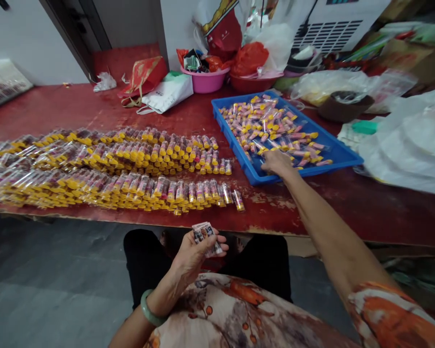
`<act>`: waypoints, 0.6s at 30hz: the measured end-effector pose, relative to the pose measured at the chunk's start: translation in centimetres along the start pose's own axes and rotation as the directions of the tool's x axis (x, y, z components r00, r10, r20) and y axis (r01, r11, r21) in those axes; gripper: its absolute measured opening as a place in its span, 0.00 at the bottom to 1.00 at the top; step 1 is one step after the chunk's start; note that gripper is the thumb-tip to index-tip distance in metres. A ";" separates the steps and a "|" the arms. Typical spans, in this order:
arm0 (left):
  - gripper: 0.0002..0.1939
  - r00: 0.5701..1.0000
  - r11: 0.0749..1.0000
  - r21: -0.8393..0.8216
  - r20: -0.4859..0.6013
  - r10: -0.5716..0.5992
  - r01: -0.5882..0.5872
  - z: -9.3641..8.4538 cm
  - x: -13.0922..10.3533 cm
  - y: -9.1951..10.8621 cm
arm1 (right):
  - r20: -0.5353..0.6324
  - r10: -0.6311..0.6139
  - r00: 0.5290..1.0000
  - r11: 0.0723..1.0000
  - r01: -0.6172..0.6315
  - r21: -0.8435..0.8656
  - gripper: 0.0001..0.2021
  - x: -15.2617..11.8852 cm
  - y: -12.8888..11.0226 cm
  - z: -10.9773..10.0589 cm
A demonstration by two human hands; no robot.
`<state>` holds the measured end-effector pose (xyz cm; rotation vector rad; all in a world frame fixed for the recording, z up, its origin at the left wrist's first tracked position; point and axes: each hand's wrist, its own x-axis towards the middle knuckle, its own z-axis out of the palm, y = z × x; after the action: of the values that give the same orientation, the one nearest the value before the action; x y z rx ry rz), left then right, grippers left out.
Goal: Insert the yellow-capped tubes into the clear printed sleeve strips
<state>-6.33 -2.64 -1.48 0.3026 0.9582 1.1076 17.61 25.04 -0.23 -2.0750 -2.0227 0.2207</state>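
My left hand (195,249) is closed around a small stack of printed cards (204,233), held over my lap just off the table's front edge. My right hand (278,163) reaches into the near side of a blue tray (337,166), its fingertips down among small clear tubes (271,123) with yellow caps and pink contents. Those fingers are partly hidden, so I cannot tell whether they grip a tube. Left of the tray, long stacked rows of similar tubes (141,188) lie along the table, yellow ends toward me. One tube (238,200) lies at the right end of the front row.
On the red table (199,118), a pink basin (206,83) and a red basin (253,84) hold bags at the back. A white bag (168,92) and a red bag (145,77) lie left of them. Plastic bags (406,140) crowd the right side.
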 end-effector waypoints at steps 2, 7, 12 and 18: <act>0.20 0.999 1.000 0.003 -0.043 0.018 -0.018 -0.1 0.0 0.2 | -0.060 0.033 0.998 0.989 -0.024 0.145 0.18 -0.9 -0.1 -0.5; 0.19 0.989 0.999 -0.010 -0.140 0.041 -0.043 0.1 0.6 0.5 | 0.023 -0.016 1.000 0.777 -0.002 0.630 0.16 -7.5 -1.1 -2.2; 0.20 0.983 0.995 -0.036 -0.160 0.090 -0.097 0.6 1.2 0.1 | 0.255 -0.216 0.943 0.450 -0.136 0.883 0.14 -17.2 -4.2 -0.8; 0.18 0.980 0.992 -0.030 -0.160 0.117 -0.123 0.5 0.7 -0.1 | 0.414 -0.405 0.815 0.418 -0.238 0.877 0.15 -22.5 -7.1 1.4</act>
<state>-5.79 -1.95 -1.58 0.2453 1.0681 1.2740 9.64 2.80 -0.90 -1.1737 -1.5533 1.7152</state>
